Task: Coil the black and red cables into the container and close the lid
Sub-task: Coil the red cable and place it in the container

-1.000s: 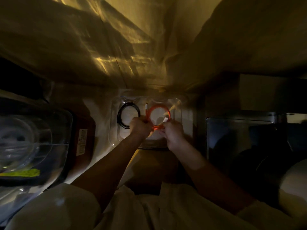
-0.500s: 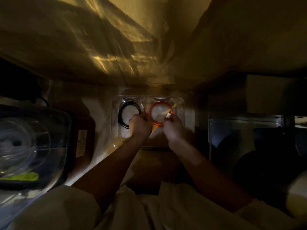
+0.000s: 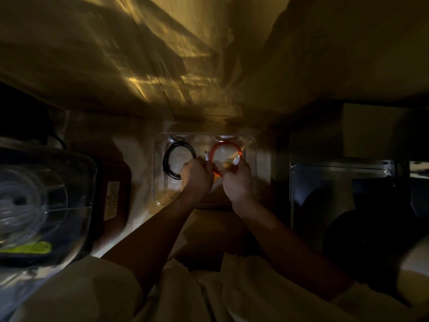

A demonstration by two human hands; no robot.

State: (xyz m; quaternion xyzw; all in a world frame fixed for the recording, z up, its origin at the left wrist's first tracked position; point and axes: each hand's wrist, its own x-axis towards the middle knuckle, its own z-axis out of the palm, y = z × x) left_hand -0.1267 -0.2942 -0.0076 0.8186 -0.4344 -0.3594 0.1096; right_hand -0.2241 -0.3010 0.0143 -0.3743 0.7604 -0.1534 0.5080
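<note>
A clear plastic container (image 3: 251, 159) lies on the pale counter in dim light. In its left half rests the black cable (image 3: 167, 159), wound into a ring. Over its right half is the red cable (image 3: 226, 146), also a ring, held by both hands. My left hand (image 3: 196, 176) grips the ring's left side, with a small white plug sticking up beside it. My right hand (image 3: 236, 182) grips the right side, next to the white connector (image 3: 236, 159). I see no lid that I can tell apart from the container.
A large clear tub (image 3: 46, 201) with a yellow label fills the left edge. Beside it lies a dark red box (image 3: 116, 194) with a white sticker. A dark metal appliance (image 3: 348, 194) stands to the right. A wall rises right behind the container.
Both hands have shifted slightly with the red coil, still holding it over the container's right half. The black coil has not moved.
</note>
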